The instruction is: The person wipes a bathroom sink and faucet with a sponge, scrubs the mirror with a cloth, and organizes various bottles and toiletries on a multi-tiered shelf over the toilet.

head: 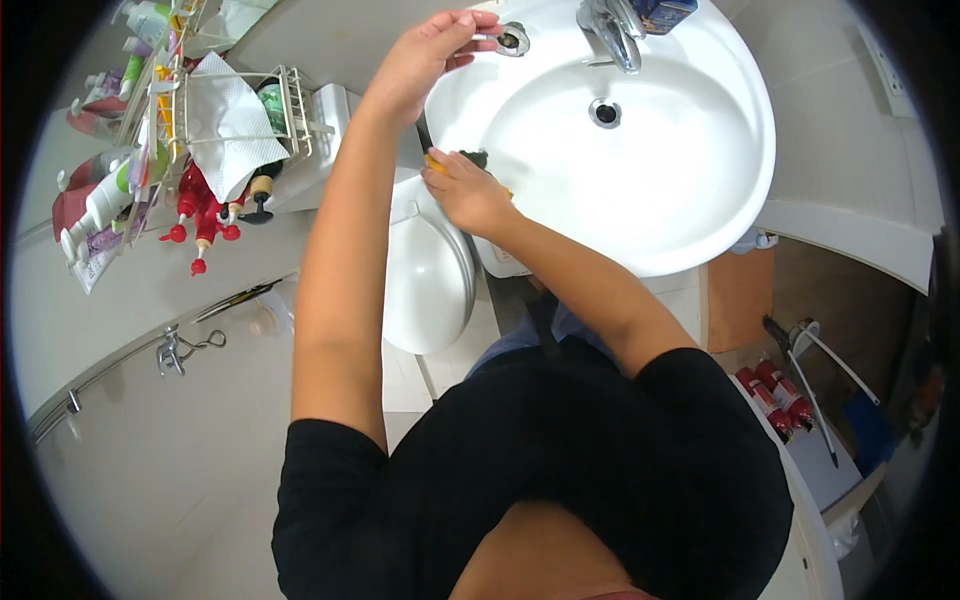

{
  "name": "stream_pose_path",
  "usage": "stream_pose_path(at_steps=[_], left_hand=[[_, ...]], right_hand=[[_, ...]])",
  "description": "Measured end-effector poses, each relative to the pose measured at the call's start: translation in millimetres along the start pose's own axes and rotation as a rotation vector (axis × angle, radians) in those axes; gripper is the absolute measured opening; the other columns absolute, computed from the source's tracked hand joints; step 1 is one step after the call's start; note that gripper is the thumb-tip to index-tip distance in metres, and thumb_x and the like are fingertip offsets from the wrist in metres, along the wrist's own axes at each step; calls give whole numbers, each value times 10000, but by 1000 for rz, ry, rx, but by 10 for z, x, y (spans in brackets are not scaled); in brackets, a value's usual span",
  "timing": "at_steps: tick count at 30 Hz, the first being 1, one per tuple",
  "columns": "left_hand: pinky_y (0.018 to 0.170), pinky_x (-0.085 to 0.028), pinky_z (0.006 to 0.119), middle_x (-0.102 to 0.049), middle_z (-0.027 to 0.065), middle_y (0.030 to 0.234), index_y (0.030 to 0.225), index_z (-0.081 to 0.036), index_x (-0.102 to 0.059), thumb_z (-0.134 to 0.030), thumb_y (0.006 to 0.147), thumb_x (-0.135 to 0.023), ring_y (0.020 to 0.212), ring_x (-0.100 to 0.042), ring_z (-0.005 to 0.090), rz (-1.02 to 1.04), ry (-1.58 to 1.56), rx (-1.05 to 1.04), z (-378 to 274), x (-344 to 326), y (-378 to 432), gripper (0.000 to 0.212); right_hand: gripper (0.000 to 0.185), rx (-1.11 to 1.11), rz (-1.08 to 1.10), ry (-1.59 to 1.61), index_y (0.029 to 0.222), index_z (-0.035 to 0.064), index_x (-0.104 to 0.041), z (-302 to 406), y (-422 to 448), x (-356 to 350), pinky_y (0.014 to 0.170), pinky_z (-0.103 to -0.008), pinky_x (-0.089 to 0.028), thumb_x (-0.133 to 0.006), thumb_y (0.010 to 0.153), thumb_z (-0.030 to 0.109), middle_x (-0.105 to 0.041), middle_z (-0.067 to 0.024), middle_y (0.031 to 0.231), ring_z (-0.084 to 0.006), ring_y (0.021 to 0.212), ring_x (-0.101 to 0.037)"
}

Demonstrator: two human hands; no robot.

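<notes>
A white ceramic washbasin [675,187] is in front of me. My left hand [448,45] is over its back left corner. Its fingers and thumb pinch a thin pale stick-like thing [486,36], mostly hidden by the fingers. Right beside those fingertips is a round metal fitting [513,40] with a dark centre, set in the rim. Lower down, my right hand [474,191] presses on the basin's left edge. Under it is a sponge [436,165], yellow with a dark green side [474,158]; the palm covers most of it.
A chrome faucet [615,34] rises at the back, beside a blue box [666,13]. The drain [605,113] is dark. A lidded toilet [427,277] stands left of the basin. A wire rack [296,112] holds bottles and paper towel [225,127]. Red cylinders [776,394] lie at right.
</notes>
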State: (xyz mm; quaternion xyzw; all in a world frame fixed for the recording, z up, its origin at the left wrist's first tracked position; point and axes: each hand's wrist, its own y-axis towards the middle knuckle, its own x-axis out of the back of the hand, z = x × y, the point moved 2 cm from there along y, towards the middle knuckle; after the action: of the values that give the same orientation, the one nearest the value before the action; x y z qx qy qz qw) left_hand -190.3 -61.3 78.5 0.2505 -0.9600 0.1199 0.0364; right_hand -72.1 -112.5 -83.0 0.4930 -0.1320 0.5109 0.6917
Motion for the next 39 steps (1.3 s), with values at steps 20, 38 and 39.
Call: stream_pose_path(at_steps=[20,38,39], left_hand=[[743,-502,382,-586,29,1006,1029,-161,-609,-27,682,-659,901,-597,252,-616,1354,-476,652,-515,491,376],[687,-491,336,-646,48,834,885,-113,-681,-169,785,-686,775,-634,198,-517,853,-293,171,-374,824,114],[687,-489,323,-658,48,838,914,-96,-687,-178,796,-697,772,-628,170,-575,673,-196,232,-146,742,144]], right_hand=[[342,-13,-27,-51,1212,111,-573,-379,212,246,1053,-418,-353,-557,900,251,-482,-114,1364,-324,1281,-418],[293,-257,-286,-298,1094,86,-622,-1793,1027,337,1076,-441,-321,-526,866,243,-565,-48,1272,-292,1267,-448],[308,-486,-204,8,1119,74,-614,-1531,1091,590,1066,-440,-333,-521,867,224,-555,-57,1290,-307,1244,-463]])
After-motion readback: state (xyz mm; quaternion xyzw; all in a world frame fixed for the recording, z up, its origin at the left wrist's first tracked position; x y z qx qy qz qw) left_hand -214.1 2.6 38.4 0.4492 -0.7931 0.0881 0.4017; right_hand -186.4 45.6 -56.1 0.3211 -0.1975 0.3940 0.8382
